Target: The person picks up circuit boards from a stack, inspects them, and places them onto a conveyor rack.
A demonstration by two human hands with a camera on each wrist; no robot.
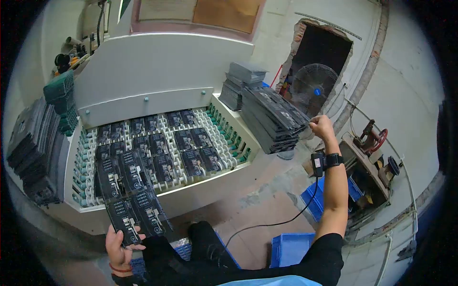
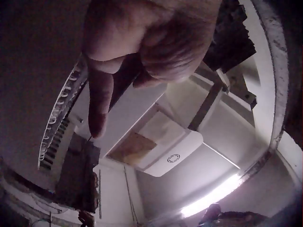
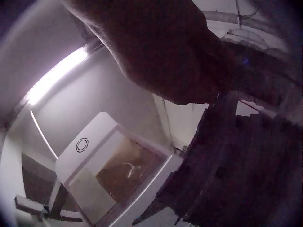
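1. The dark panel (image 1: 130, 217) was in the left hand (image 1: 119, 249), above the near edge of the roller machine (image 1: 210, 177), and well apart from the right hand (image 1: 322, 127).
2. The left hand was grasping the panel by its lower edge, low beside the legs.
3. The right arm (image 1: 334, 195) was stretched out, and its curled fingers were pinching a corner of the tall stack (image 1: 274, 114).
4. The panel was tilted, flat, with white printed marks in four sections.

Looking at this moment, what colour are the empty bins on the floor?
Blue; the bins show best in the head view.
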